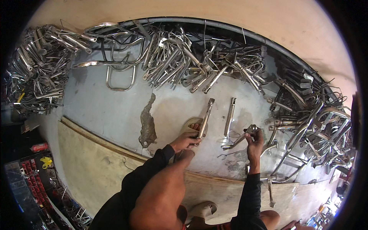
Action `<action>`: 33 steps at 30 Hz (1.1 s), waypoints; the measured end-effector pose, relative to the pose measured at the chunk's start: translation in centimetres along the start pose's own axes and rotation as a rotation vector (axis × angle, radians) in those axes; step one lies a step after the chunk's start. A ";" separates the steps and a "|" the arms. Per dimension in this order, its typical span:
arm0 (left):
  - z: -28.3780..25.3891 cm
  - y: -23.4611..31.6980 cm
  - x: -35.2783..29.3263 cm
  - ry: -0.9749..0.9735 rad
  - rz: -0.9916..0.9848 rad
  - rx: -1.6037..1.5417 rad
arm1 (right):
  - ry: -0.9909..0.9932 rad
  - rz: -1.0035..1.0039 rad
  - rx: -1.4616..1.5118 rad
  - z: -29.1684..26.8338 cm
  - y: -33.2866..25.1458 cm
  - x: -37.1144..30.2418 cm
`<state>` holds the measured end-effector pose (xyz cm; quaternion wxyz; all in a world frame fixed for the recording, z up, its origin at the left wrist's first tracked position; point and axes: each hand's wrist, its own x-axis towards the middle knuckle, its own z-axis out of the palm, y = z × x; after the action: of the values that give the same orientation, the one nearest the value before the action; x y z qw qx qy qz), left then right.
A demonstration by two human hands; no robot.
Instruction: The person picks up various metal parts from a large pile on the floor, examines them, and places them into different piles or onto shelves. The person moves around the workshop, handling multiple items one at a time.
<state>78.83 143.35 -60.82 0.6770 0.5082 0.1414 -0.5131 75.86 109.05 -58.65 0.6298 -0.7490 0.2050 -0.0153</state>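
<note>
My left hand point(186, 141) is closed round the lower end of a shiny chrome metal tube point(207, 116), which points up and away over my sandalled foot. My right hand point(254, 145) pinches a small, dull metal bracket point(252, 129) between thumb and fingers. From that hand a flat metal arm point(235, 142) slants down to the left; whether it is joined to the bracket is hard to make out. Between the hands, a second chrome tube point(230, 115) lies on the grey floor. Near its lower end sits a thin wire hook point(222, 156).
Heaps of chrome tubes and brackets point(172, 57) line the wall, with more piles at left point(38, 65) and right point(326, 130). Bent tubular frames point(120, 78) lie at the back. A wooden board point(99, 153) crosses in front of me. The floor has a broken patch point(147, 122).
</note>
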 end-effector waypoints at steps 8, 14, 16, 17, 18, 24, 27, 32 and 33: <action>0.4 0.4 -0.5 -0.022 0.007 0.006 | 0.045 0.159 0.487 0.6 1.0 -1.0; 1.1 0.3 -0.5 -0.050 0.042 0.076 | -0.006 0.224 0.838 1.3 1.5 0.0; 1.4 0.1 -0.2 -0.006 0.015 0.146 | -0.011 0.244 0.789 1.8 1.5 0.3; 1.5 0.0 0.1 0.016 0.000 0.209 | -0.002 0.255 0.712 2.1 1.5 0.3; 1.7 -0.1 0.5 0.025 0.009 0.228 | 0.012 0.275 0.636 2.4 1.4 0.5; 2.3 -0.4 4.1 0.021 0.064 0.462 | 0.045 0.212 0.238 3.4 1.8 2.4; 2.2 -0.8 5.2 0.088 0.232 0.668 | 0.006 0.180 0.120 3.4 3.0 3.9; 2.6 -1.9 6.4 0.311 0.435 0.950 | -0.079 0.203 -0.018 4.1 4.4 5.9; 2.7 -1.9 6.7 0.350 0.441 1.037 | -0.106 0.157 0.026 4.3 4.4 6.1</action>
<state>79.20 137.47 -65.45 0.3976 0.8673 -0.1273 -0.2710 81.36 110.55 -65.17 0.6486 -0.7222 0.2294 0.0712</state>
